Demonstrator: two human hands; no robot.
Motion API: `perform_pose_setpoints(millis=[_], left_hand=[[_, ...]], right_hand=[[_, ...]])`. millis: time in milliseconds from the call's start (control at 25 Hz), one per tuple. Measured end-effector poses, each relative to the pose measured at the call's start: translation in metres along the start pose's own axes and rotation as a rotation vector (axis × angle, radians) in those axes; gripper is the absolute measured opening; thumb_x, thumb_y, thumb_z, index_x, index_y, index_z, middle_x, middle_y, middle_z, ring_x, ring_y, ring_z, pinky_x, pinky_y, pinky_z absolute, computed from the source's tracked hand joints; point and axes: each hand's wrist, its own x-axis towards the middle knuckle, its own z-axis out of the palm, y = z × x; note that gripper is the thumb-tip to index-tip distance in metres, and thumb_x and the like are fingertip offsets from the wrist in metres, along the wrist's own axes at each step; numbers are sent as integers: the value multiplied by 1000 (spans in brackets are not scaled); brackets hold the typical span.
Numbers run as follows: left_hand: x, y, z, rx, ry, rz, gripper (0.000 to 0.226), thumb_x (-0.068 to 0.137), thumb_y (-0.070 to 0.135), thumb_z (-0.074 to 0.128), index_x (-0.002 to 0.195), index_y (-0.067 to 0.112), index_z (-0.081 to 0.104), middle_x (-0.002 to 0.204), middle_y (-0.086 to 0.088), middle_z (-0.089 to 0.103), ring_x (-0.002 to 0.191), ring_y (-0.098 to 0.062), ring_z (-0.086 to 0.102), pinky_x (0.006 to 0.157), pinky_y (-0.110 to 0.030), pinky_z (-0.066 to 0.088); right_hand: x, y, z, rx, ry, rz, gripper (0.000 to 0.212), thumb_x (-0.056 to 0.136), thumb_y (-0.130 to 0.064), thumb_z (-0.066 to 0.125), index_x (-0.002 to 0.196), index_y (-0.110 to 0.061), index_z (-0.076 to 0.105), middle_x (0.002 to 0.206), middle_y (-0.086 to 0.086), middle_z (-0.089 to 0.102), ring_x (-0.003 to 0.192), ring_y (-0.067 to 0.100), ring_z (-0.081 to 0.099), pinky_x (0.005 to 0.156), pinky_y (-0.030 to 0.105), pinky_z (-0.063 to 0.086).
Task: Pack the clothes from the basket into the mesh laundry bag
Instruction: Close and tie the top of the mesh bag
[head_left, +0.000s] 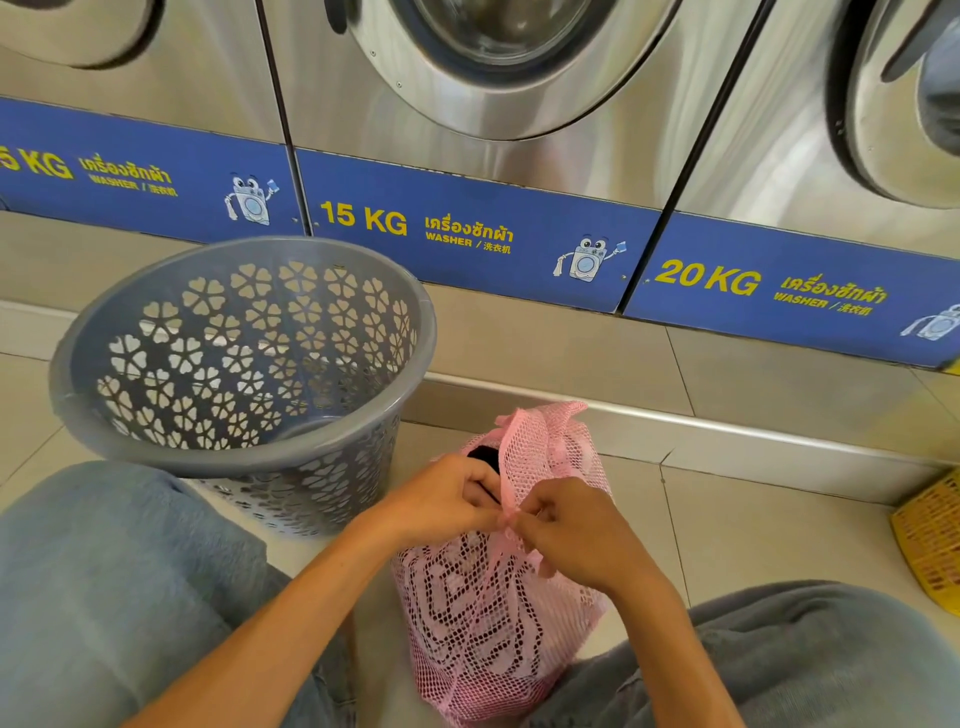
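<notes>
A pink mesh laundry bag (483, 618) stands on the floor between my knees, bulging with dark clothes that show through the netting. My left hand (447, 501) and my right hand (566, 530) meet at the bag's gathered neck, both pinching the pink mesh or its drawstring. A dark garment (485, 453) peeks out at the bag's mouth behind my left hand. The grey plastic basket (244, 457) with flower-shaped holes stands to the left, and no clothes are visible inside it.
Steel front-loading washers (493, 78) with blue labels line the wall behind a raised tiled step (571, 358). A yellow basket (930, 545) sits at the right edge. My knees in grey-blue trousers (104, 597) flank the bag.
</notes>
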Motion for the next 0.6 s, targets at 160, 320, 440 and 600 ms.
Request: perform_pose_setpoints(millis=[160,320,440,600], left_hand=[[-3,-1,6,259,213,71,17,77,24,81,92,27,73,87,14,72,82,0,67,81,-22,57],[-11,2,9,323,198,101,32,64,44,86,88,28,71,81,13,68,71,3,61,68,-19,54],[-12,2,15,348,167,118,31,71,42,84,92,25,69,86,14,65,72,3,59,69,-23,54],[-9,-1,13,320,164,116,16,80,36,80,91,25,75,82,11,72,75,-1,65,74,-23,55]], right_hand=[[3,1,2,-12,61,28,19,91,-29,60,74,-22,66,72,-3,73,52,12,70,67,34,58],[4,2,2,-6,83,41,23,91,-27,60,69,-23,63,69,-2,71,55,16,70,67,38,59],[4,0,2,-8,68,34,23,92,-26,60,70,-24,62,71,-3,71,54,17,71,65,36,58],[2,2,0,-17,37,40,19,94,-28,59,76,-24,64,75,-5,72,49,11,69,60,26,54]])
